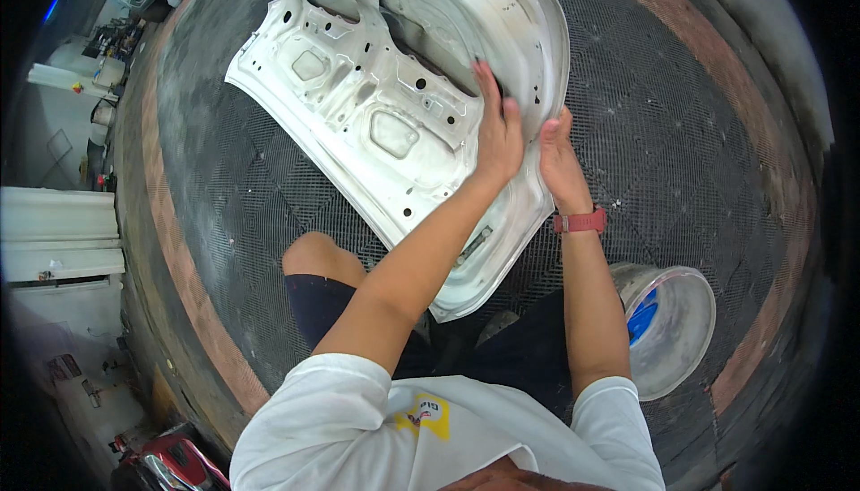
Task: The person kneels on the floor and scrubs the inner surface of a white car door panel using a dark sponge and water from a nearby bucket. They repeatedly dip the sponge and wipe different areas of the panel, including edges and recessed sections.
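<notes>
A white car body panel (pixel 394 133), its inner side facing up with cut-outs and several dark holes, is tilted in front of me. My left hand (pixel 497 140) lies on the panel near its right border, fingers stretched out and thumb apart. At the panel's right outer edge my right hand (pixel 561 161) grips the rim, with part of its fingers hidden from view. A red watch (pixel 580 220) is strapped on my right wrist. A dark slot sits in the panel beside the left fingers.
A whitish bucket (pixel 694 334) with a blue thing (pixel 641 316) inside stands right of my legs. Black grid matting (pixel 663 159) covers the floor, bordered by a reddish strip (pixel 752 88). White cabinets (pixel 63 231) and a red vehicle part (pixel 184 464) are at the left.
</notes>
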{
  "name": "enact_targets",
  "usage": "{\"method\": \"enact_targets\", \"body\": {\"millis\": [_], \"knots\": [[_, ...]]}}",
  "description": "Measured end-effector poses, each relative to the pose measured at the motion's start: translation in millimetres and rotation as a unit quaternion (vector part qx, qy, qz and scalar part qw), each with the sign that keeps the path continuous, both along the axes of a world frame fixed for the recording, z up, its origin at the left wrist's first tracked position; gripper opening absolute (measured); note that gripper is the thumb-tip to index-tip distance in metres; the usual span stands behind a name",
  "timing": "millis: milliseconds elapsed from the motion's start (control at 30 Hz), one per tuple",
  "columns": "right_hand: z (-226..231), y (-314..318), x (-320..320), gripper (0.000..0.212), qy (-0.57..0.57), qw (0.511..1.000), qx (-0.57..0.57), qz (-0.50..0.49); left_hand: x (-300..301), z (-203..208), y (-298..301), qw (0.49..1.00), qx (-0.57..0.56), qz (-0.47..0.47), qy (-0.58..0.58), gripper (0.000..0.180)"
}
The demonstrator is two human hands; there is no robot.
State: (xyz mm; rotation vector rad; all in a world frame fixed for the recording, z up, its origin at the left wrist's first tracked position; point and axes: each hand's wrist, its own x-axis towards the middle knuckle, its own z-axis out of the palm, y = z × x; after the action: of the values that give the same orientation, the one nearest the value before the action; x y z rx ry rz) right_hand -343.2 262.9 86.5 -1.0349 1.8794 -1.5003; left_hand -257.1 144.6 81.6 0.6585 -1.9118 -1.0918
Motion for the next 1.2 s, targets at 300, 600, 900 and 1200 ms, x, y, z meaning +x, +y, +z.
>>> {"method": "enact_targets", "body": {"millis": [300, 600, 900, 1200], "knots": [[25, 1, 8, 0.095, -0.004, 1.000, -0.009, 0.026, -39, 101, -27, 0.980, 0.089, 0.076, 0.162, 0.079], [22, 1, -1, 0.097, -0.021, 1.000, -0.008, 0.022, 38, 12, 15, 0.898, 0.401, -0.004, 0.179, 0.076], [19, 2, 3, 0.098, -0.011, 1.000, 0.001, -0.002, -21, 59, 2, 0.992, 0.096, 0.054, 0.068, 0.086], [19, 1, 1, 0.098, -0.006, 0.999, -0.027, 0.036, -23, 5, -11, 0.985, 0.139, 0.104, -0.024, 0.081]]}}
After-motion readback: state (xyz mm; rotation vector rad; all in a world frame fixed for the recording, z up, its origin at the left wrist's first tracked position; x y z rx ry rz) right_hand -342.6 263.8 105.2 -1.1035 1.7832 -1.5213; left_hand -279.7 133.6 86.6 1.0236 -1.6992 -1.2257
